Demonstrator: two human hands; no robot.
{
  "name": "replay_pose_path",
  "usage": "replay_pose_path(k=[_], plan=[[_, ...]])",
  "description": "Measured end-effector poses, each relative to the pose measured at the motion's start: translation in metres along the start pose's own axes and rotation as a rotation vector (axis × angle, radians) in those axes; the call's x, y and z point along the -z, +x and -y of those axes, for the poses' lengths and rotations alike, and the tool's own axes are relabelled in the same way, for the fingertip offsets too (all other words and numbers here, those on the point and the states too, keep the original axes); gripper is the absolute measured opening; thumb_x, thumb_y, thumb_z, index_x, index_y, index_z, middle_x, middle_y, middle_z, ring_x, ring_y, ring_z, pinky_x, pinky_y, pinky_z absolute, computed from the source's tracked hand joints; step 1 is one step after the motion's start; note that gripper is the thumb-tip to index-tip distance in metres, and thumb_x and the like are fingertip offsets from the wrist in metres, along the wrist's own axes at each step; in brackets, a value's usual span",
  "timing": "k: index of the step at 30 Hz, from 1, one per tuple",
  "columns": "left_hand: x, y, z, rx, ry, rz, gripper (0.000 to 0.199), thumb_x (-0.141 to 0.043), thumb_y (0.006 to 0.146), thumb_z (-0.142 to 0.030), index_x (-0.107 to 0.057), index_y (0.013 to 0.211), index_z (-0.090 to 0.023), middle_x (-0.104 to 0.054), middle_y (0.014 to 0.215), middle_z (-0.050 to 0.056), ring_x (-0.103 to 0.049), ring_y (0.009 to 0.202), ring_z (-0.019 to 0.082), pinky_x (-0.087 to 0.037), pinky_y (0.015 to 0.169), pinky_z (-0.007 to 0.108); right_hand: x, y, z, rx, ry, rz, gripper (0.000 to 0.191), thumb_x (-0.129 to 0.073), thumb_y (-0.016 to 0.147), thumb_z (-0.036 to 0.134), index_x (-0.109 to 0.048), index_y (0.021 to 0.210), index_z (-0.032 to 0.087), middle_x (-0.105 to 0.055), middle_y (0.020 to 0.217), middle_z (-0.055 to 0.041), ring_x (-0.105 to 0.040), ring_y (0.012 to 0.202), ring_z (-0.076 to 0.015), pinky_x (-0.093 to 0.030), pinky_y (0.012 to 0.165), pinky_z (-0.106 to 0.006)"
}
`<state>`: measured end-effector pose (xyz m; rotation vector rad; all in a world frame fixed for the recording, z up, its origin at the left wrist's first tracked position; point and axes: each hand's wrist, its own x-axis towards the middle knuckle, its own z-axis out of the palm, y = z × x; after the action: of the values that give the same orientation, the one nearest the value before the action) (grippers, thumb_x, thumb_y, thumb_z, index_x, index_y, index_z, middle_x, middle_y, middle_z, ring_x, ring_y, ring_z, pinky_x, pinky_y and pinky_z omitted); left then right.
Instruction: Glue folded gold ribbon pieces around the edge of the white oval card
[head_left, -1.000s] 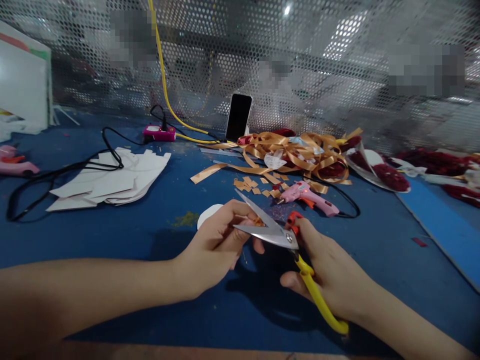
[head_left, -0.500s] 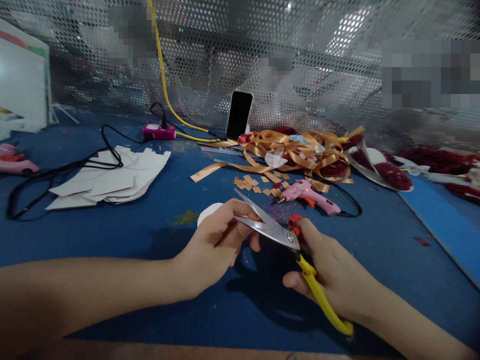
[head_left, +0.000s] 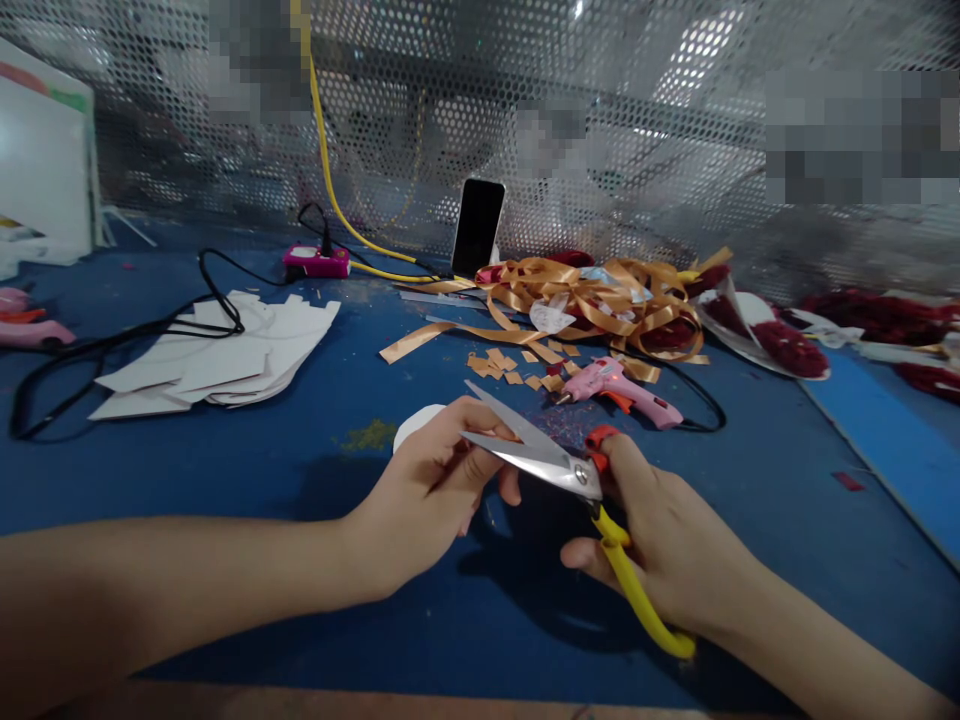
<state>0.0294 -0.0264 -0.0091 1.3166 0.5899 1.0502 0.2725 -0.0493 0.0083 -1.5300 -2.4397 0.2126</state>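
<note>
My left hand (head_left: pixel 431 490) is closed in a pinch around a white piece with a rounded edge (head_left: pixel 412 425). Most of that piece is hidden behind the fingers. My right hand (head_left: pixel 667 540) grips a pair of scissors (head_left: pixel 551 462) with one red handle and one yellow one. The blades are spread apart and point left, with their tips over the fingers of my left hand. Whether the blades touch the white piece cannot be made out. Just beyond the scissors lies a pink glue gun (head_left: pixel 622 392) with an orange trigger, beside small cut squares of gold ribbon (head_left: pixel 495 363).
A heap of gold ribbon (head_left: pixel 577 300) lies at the back, near a propped phone (head_left: pixel 478 225). White card pieces (head_left: pixel 232 355) and a black cable (head_left: pixel 112 345) are at left. A magenta power adapter (head_left: pixel 315 263) stands before the perforated metal screen (head_left: pixel 405 130). Dark red trimmed pieces (head_left: pixel 787 348) sit at right.
The scissors have shifted slightly left over my left hand, and their yellow handle has swung a little left and up. My left hand has stayed almost still.
</note>
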Motion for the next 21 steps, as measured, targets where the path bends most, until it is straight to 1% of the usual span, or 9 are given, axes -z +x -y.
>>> replay_pose_path(k=[5,12,15,18,20,21], plan=[[0.001,0.0,0.001,0.008,-0.009,0.01,0.024,-0.051,0.104,-0.045,-0.052,0.099,-0.022,-0.062,0.073,-0.006,-0.042,0.045,0.001,-0.033,0.043,0.012,-0.002,0.001,-0.002,0.017,0.007,-0.008,0.057,-0.049,0.086,0.077,-0.033,0.104,0.025,-0.056,0.059,0.0018,-0.052,0.044,-0.0203,-0.03,0.042,-0.033],[0.002,-0.001,0.0,-0.007,0.0,0.043,0.023,-0.049,0.105,-0.044,-0.054,0.1,-0.021,-0.061,0.075,-0.006,-0.043,0.046,0.0,-0.034,0.043,0.011,-0.004,-0.001,-0.005,0.022,0.038,-0.033,0.057,-0.051,0.084,0.079,-0.031,0.097,0.027,-0.051,0.054,0.005,-0.048,0.038,-0.018,-0.027,0.039,-0.031],[0.001,0.0,0.0,-0.008,0.005,0.04,0.024,-0.05,0.104,-0.046,-0.053,0.102,-0.022,-0.061,0.075,-0.006,-0.042,0.045,0.0,-0.034,0.043,0.011,-0.003,0.001,-0.004,0.07,0.087,-0.057,0.059,-0.049,0.084,0.081,-0.034,0.1,0.026,-0.052,0.058,0.0044,-0.048,0.041,-0.0168,-0.031,0.039,-0.03],[0.0,0.001,0.001,-0.004,0.017,0.024,0.026,-0.049,0.104,-0.048,-0.053,0.105,-0.022,-0.062,0.074,-0.006,-0.041,0.043,0.0,-0.034,0.041,0.01,0.0,0.004,-0.005,0.119,0.166,-0.126,0.056,-0.044,0.088,0.079,-0.037,0.103,0.026,-0.056,0.066,0.0023,-0.053,0.048,-0.0168,-0.04,0.043,-0.03],[0.0,0.002,0.0,0.021,0.019,0.011,0.026,-0.05,0.103,-0.048,-0.054,0.105,-0.023,-0.063,0.073,-0.006,-0.041,0.043,0.0,-0.035,0.041,0.01,0.003,0.006,-0.009,0.09,0.208,-0.209,0.053,-0.043,0.091,0.077,-0.04,0.106,0.026,-0.057,0.069,0.0018,-0.054,0.052,-0.0164,-0.043,0.046,-0.03],[-0.001,0.003,-0.001,0.045,0.023,0.0,0.025,-0.05,0.103,-0.048,-0.055,0.105,-0.023,-0.063,0.073,-0.006,-0.041,0.043,0.001,-0.035,0.041,0.01,0.005,0.007,-0.011,0.045,0.213,-0.254,0.051,-0.044,0.091,0.075,-0.043,0.106,0.025,-0.056,0.068,0.0019,-0.053,0.052,-0.016,-0.043,0.047,-0.031]])
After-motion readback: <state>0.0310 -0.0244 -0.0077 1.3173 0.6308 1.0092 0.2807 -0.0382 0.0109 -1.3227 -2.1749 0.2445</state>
